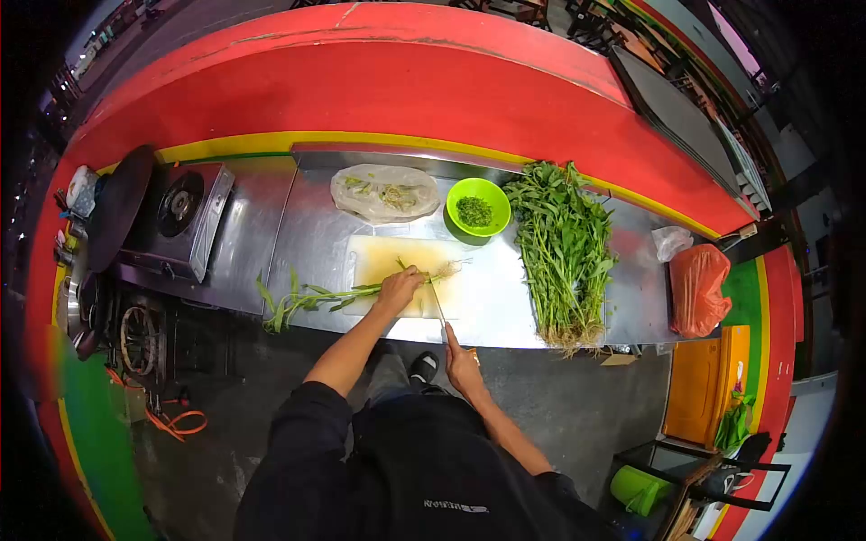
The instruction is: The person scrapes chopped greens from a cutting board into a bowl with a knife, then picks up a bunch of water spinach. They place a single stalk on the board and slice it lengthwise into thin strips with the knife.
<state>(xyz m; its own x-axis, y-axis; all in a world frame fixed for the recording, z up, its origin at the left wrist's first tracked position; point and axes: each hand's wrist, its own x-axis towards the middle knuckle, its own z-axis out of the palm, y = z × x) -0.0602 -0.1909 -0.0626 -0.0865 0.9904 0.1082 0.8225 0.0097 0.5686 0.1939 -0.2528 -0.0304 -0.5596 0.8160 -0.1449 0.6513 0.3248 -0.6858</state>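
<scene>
Left hand [403, 286] around stems [343, 293], right hand [462, 368] around knife [437, 301] at edge of counter [496, 293], open room beside board [379, 254]

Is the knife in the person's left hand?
No, the right hand grips the knife, while the left hand holds the green stalks.

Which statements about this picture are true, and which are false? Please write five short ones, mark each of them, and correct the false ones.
1. The right hand holds a knife. True.
2. The left hand rests on the stove. False: it holds green stalks over the cutting board.
3. The green bowl is empty. False: chopped greens are in it.
4. The large bunch of greens lies right of the bowl. True.
5. The cutting board is red. False: it is whitish-yellow.
</scene>
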